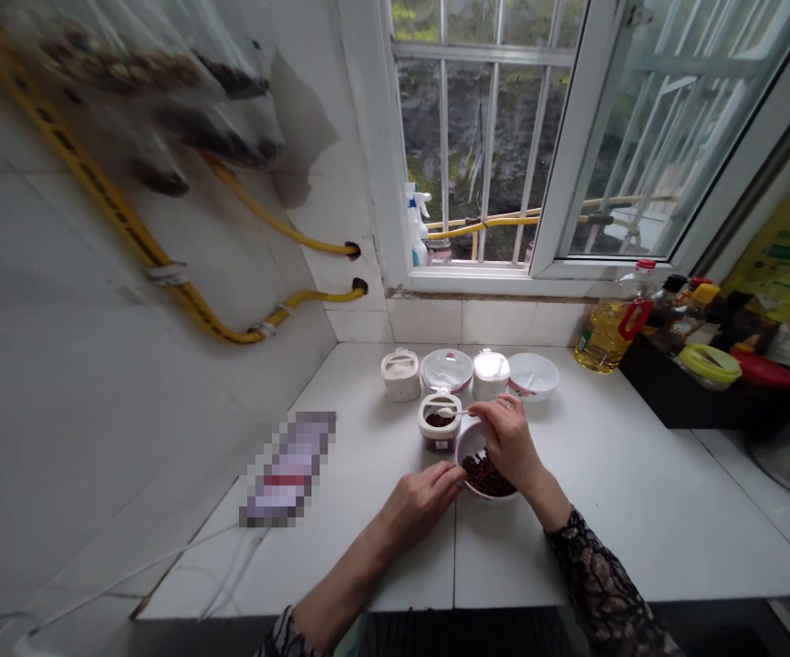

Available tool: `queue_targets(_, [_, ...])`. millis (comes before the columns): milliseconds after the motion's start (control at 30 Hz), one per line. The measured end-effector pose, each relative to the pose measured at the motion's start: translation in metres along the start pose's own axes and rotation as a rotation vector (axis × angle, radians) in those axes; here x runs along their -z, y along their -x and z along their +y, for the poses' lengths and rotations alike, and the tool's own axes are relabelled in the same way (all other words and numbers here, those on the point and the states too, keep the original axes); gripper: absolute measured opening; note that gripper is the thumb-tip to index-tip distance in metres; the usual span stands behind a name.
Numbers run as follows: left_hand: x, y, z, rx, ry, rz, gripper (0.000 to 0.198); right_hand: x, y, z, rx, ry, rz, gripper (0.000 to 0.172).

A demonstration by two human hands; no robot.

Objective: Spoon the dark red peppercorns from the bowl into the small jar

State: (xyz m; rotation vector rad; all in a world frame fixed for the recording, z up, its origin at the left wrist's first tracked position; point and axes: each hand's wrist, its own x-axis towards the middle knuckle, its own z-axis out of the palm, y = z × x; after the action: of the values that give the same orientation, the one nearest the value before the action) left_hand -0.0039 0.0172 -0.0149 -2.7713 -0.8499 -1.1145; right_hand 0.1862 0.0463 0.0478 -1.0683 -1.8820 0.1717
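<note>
Pinched in my right hand (510, 440) is a small white spoon (448, 412), its head over the open mouth of a spice jar (440, 436) with dark red contents. A white bowl (491, 496) stands just right of that jar, partly hidden under my right hand. Dark reddish dried bits that look like peppercorns (483, 474) lie in it. My left hand (426, 497) grips the bowl's left rim with its fingertips. What the spoon carries, if anything, is too small to tell.
Behind the jar stand a lidded jar of pale contents (400, 376), a bowl (446, 370), another white jar (491, 372) and a shallow bowl (534, 376). An oil bottle (604, 328) and a black box (665, 388) of bottles sit right. A blurred-out object (289, 470) with a cable lies left.
</note>
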Motion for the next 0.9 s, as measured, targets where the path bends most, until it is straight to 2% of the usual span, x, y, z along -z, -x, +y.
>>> queue_targets(100, [0.001,0.000,0.000,0.000,0.008,0.001,0.018,0.006,0.001,0.000,0.081,0.068,-0.004,0.027])
queue_targets(200, [0.004,-0.003,0.002,-0.024,0.008,0.013,0.018,0.019,0.002,0.004,0.013,0.069,0.128,0.021])
queue_targets(267, [0.006,-0.005,0.003,-0.034,0.006,0.032,0.017,0.026,0.004,0.009,-0.056,0.092,0.167,0.021])
queue_targets(333, [0.007,-0.005,0.003,-0.036,0.003,0.041,0.017,0.028,0.006,0.014,-0.092,0.130,0.138,0.021])
queue_targets(467, [0.004,-0.003,0.002,-0.027,-0.001,0.036,0.018,0.019,0.011,0.018,-0.072,0.213,-0.057,0.019])
queue_targets(600, [0.003,-0.001,0.001,-0.023,0.009,0.028,0.017,0.011,0.012,0.014,-0.094,0.158,-0.193,0.020])
queue_targets(900, [0.004,-0.001,0.001,-0.017,0.015,0.019,0.016,0.019,0.007,0.014,-0.409,-0.157,-0.098,0.021])
